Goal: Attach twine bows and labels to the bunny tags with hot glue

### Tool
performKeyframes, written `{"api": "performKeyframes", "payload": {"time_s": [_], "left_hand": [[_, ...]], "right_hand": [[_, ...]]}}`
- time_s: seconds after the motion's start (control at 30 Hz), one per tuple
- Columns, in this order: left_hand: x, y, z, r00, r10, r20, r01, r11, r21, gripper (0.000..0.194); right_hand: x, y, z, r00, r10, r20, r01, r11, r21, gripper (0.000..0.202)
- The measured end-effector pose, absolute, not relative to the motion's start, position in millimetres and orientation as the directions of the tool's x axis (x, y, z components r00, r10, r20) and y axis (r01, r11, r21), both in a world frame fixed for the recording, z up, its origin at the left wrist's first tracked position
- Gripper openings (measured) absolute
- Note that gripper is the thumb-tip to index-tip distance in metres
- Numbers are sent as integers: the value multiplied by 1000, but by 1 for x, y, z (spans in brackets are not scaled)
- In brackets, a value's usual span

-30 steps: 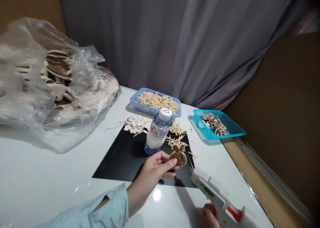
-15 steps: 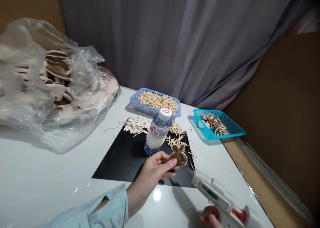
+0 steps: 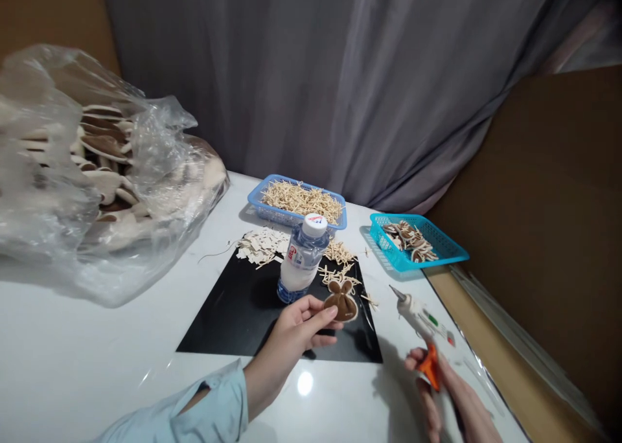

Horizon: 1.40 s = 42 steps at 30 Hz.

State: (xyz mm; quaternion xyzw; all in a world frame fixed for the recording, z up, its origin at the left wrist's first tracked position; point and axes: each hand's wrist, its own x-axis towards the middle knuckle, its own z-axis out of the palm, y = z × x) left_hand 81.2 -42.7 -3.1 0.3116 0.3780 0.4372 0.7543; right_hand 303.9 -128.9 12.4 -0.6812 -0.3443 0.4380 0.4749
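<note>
Pinched between the thumb and fingers of my left hand (image 3: 296, 333) is a brown felt rabbit shape (image 3: 346, 306) with a pale edge and two ears, above the black mat (image 3: 223, 329). My right hand (image 3: 454, 391) grips a white glue gun (image 3: 418, 316) by its handle, at its orange trigger. The gun's metal nozzle points up and left, clear of the rabbit shape. Behind my left hand a blue-tinted bottle (image 3: 300, 265) with a white cap stands on the mat.
White paper bits (image 3: 262, 244) and pale knotted loops (image 3: 339, 274) lie at the mat's back edge. Farther back stands a blue basket (image 3: 255, 200) of loops; at right, a turquoise basket (image 3: 449, 247) of finished-looking pieces. A clear plastic bag (image 3: 160, 249) of brown-and-cream pieces fills the left.
The glue gun has moved away from the rabbit shape, to the right and up, its nozzle no longer beside it. My left hand keeps hold of the rabbit shape. The view has shifted slightly.
</note>
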Motion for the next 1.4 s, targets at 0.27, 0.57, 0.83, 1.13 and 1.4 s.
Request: {"api": "performKeyframes", "payload": {"time_s": [0.27,0.57,0.83,1.13,1.4], "left_hand": [[79,-47,9,308,896,-319,-428,430,795,27],[79,-47,12,305,897,-319,-420,428,800,29],[80,-47,9,322,897,-303,-405,419,813,30],[86,-56,-5,713,645,-274,-164,534,830,24],[79,-53,3,698,684,-213,-230,496,837,16]], "right_hand": [[366,-82,10,267,889,-373,80,-406,-910,45],[397,-80,7,164,938,-307,352,-346,-870,43],[404,-104,-16,373,912,170,742,-183,-645,43],[352,-94,24,116,941,318,929,11,-371,34],[265,-8,24,-292,918,267,802,387,-456,12]]}}
